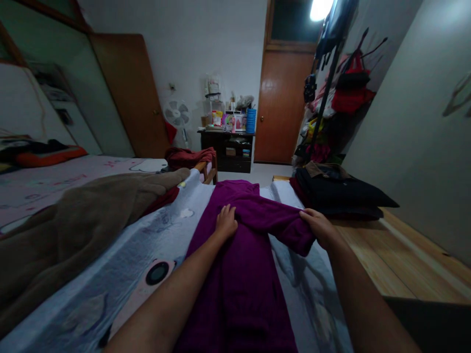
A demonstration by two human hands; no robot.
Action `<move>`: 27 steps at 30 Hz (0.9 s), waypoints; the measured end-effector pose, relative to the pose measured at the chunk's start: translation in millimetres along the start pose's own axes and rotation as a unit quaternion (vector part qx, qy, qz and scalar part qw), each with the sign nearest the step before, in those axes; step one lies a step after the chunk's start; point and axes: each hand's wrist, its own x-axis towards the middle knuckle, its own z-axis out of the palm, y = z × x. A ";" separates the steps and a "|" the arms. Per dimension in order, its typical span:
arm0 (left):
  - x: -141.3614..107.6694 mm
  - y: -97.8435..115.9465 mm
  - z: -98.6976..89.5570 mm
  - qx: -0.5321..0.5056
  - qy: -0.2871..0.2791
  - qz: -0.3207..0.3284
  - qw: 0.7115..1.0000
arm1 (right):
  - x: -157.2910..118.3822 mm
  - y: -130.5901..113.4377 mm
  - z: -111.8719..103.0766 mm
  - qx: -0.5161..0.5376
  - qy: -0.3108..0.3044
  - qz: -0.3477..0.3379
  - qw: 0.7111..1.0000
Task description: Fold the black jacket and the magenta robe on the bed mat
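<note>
A purple garment [246, 274] lies lengthwise on the bed with the pale blue patterned sheet [147, 250]. One of its sleeves stretches across the upper part toward the right. My right hand [319, 226] pinches the edge of that sleeve near its cuff, which hangs a little over the sheet. On the garment's upper left part rests my left hand [226, 221], its fingers lying on the fabric beside the base of the sleeve.
A brown fleece item [91, 211] lies on the left. Folded dark clothes [334, 191] are stacked on a wooden surface [405, 255] at the right. Farther back stand a fan [177, 115], a dark cabinet [224, 152] and a closed door [283, 103].
</note>
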 end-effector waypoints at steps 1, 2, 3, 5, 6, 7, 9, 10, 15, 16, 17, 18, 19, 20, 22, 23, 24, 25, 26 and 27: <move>-4.0 -5.9 -1.7 0.000 0.020 -0.030 0.999 | 1.8 -0.7 0.6 0.005 0.008 -0.002 1.000; -7.4 -12.6 -3.3 -0.002 0.035 -0.056 0.998 | 5.0 -0.7 -0.5 -0.007 0.019 -0.006 1.000; -9.8 -19.9 -4.7 -0.004 0.044 -0.078 0.996 | 9.3 -0.2 -3.1 -0.038 0.035 -0.012 0.999; -11.3 -33.9 -6.9 -0.009 0.039 -0.101 0.994 | 19.2 1.1 -10.6 -0.156 0.084 -0.034 0.984; -10.3 -39.7 -7.7 -0.011 0.030 -0.106 0.994 | 23.8 1.4 -13.7 -0.236 0.124 -0.048 0.963; -8.3 -44.1 -8.3 -0.013 0.021 -0.109 0.994 | 27.5 1.2 -14.7 -0.318 0.172 -0.064 0.930; -1.8 -48.5 -8.8 -0.017 0.014 -0.116 0.993 | 31.6 -1.0 -6.2 -0.450 0.258 -0.101 0.849; 2.4 -48.6 -8.9 -0.020 0.013 -0.121 0.992 | 32.3 -2.8 4.9 -0.490 0.279 -0.123 0.817; 25.7 -40.7 -6.1 -0.040 0.032 -0.178 0.983 | 33.7 -7.2 114.6 -0.468 -0.001 -0.241 0.850; 29.5 -39.5 -4.6 -0.045 0.034 -0.194 0.979 | 35.7 -6.0 139.1 -0.465 -0.044 -0.242 0.851; 32.5 -38.9 -2.8 -0.050 0.036 -0.210 0.976 | 38.6 -4.4 161.3 -0.474 -0.082 -0.225 0.847; 34.7 -38.8 -0.7 -0.053 0.038 -0.225 0.972 | 42.2 -2.5 180.4 -0.487 -0.102 -0.199 0.844; 35.9 -39.1 1.6 -0.056 0.040 -0.239 0.969 | 46.4 -0.4 196.0 -0.495 -0.097 -0.175 0.846; 36.3 -39.9 4.1 -0.059 0.045 -0.248 0.966 | 51.0 1.7 208.0 -0.500 -0.092 -0.152 0.848; 35.3 -42.0 9.2 -0.061 0.065 -0.251 0.964 | 59.8 6.5 222.6 -0.504 -0.067 -0.120 0.853; 34.2 -43.3 11.6 -0.060 0.078 -0.246 0.964 | 63.5 9.4 226.2 -0.503 -0.050 -0.110 0.855; 33.0 -44.5 13.7 -0.060 0.090 -0.238 0.965 | 66.3 12.8 228.2 -0.504 -0.033 -0.103 0.857; 31.9 -45.7 15.5 -0.059 0.101 -0.229 0.966 | 68.4 16.7 229.1 -0.505 -0.015 -0.097 0.858; 31.2 -46.8 17.0 -0.061 0.108 -0.220 0.968 | 69.7 21.1 229.4 -0.505 0.002 -0.092 0.858; 30.8 -47.8 18.1 -0.066 0.113 -0.214 0.968 | 70.3 25.6 229.3 -0.504 0.014 -0.090 0.859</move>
